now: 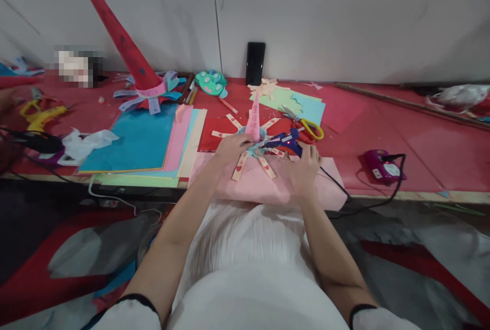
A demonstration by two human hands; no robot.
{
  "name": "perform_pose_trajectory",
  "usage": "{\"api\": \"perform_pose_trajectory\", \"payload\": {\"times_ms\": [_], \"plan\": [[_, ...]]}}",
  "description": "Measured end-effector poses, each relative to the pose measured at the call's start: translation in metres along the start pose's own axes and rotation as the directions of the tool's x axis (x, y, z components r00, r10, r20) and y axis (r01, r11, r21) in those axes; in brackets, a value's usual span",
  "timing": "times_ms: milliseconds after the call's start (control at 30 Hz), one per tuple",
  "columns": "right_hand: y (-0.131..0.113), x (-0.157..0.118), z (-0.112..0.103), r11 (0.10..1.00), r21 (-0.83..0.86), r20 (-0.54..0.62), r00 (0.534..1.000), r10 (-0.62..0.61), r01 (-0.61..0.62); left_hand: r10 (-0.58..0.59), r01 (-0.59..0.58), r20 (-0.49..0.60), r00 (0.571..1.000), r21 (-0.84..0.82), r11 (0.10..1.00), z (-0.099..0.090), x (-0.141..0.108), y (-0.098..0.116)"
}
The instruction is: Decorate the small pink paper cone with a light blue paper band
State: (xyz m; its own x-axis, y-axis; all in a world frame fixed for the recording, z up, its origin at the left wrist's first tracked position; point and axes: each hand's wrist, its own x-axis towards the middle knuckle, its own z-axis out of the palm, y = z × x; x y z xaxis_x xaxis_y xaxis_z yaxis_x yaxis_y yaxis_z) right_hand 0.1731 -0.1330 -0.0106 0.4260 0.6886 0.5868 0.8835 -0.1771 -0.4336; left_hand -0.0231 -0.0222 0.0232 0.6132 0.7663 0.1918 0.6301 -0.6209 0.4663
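A small pink paper cone hat (252,122) with characters written on it stands in a light-blue ring. Cream strips with red hearts spread out from the ring. My left hand (231,149) is closed at the near left side of the ring, fingertips against the hat's base. In my right hand (307,164) is a blue glue gun (287,140), its nozzle pointing left at the ring. The gun's black cord trails right. Under the hat lie red paper and a pink sheet (214,179) that hangs over the table edge.
Yellow-handled scissors (312,128) lie just behind the glue gun. A purple power socket (383,166) sits right, a phone (255,63) leans on the wall. Left are coloured sheets (128,141), a tall red cone hat (128,54) and a yellow glue gun (42,116).
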Motion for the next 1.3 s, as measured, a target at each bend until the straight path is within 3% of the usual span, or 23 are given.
{"api": "perform_pose_trajectory", "payload": {"times_ms": [1300], "plan": [[0.0012,0.0007,0.0012,0.999,-0.011,-0.025,0.999,-0.032,0.031,0.003,-0.003,0.022,1.000,-0.018,1.000,0.0030,0.0005,0.0013]]}}
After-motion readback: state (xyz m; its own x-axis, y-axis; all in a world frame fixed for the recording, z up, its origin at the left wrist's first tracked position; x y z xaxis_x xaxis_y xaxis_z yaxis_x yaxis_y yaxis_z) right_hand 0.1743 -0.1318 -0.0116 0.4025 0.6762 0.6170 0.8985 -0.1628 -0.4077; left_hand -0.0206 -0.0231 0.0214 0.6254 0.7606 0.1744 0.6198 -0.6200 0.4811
